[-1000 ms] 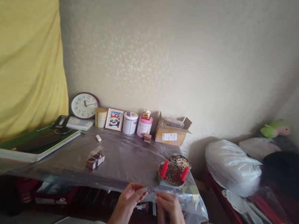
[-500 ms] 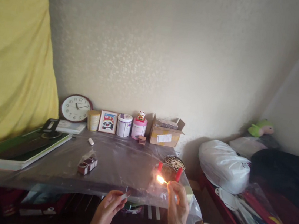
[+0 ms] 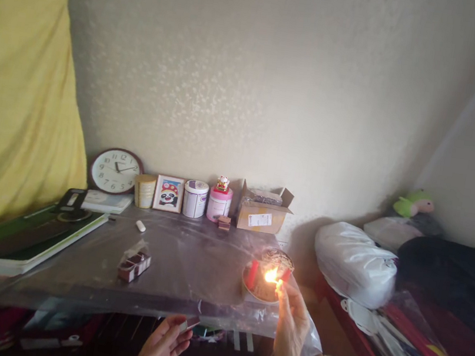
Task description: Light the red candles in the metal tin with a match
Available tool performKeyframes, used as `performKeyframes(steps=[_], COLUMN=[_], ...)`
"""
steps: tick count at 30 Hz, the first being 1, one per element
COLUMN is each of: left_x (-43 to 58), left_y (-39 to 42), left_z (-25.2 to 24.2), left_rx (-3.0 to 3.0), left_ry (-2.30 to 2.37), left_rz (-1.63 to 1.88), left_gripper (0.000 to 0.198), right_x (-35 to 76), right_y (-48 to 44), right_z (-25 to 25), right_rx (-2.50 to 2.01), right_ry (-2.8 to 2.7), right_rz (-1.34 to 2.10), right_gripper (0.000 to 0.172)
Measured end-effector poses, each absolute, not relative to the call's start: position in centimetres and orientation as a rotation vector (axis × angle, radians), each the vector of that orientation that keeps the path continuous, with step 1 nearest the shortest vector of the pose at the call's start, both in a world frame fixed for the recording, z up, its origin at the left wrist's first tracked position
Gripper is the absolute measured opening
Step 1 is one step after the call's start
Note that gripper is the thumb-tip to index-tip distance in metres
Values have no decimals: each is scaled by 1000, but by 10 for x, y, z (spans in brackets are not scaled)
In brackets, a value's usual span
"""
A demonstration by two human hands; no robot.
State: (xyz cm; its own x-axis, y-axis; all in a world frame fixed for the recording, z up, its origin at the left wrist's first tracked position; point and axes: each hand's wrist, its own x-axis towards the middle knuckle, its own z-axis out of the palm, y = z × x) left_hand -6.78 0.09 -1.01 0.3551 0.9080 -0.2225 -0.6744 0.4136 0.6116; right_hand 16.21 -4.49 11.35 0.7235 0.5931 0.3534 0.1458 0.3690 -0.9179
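My right hand [image 3: 292, 326] pinches a burning match [image 3: 278, 285] above a round bowl [image 3: 244, 289] filled with something brown and grainy. Two red candles stand upright in the bowl, the left candle [image 3: 252, 275] and the right candle [image 3: 286, 275]. The bright flame [image 3: 271, 275] is close to the right candle and partly covers it; whether that candle's wick burns I cannot tell. Lower and to the left, my left hand [image 3: 162, 345] holds a small matchbox [image 3: 189, 324] between thumb and fingers, in front of the table's edge.
A dish of matchsticks [image 3: 273, 255] stands behind the bowl. Wrapped matchboxes [image 3: 134, 266] lie left on the plastic-covered table [image 3: 189, 260]. Along the wall are a clock [image 3: 116, 171], a panda picture [image 3: 169, 194], tins [image 3: 194, 199] and a cardboard box [image 3: 260, 219].
My right hand has moved right with the burning match, from near the left candle to the right candle. My left hand has dropped slightly, still with the matchbox.
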Motion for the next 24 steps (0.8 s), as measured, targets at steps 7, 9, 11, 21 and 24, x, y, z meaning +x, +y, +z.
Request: performKeyframes(steps=[7,9,11,21,24], left_x=[-66,-68,-69,-58,-59], left_y=[-5,-3,-1,-6,-6], left_z=[-6,-7,-8,-3,-5], left_rx=[480,470,461,444,449], left_ry=[617,600,585,624,618], left_rz=[1100,1072,1070,1163,1157], left_gripper=[44,44,42,42,42], right_x=[162,162,163,166,168], right_y=[-36,-34,-31,-20,-18], right_z=[117,119,121,127,129], right_rx=[-1079,-1054,-1038,-1008,-1027], right_ry=[-656,-648,-633,-570,-570], right_rz=[438,456,481,569,565], right_gripper=[34,35,38,45,45])
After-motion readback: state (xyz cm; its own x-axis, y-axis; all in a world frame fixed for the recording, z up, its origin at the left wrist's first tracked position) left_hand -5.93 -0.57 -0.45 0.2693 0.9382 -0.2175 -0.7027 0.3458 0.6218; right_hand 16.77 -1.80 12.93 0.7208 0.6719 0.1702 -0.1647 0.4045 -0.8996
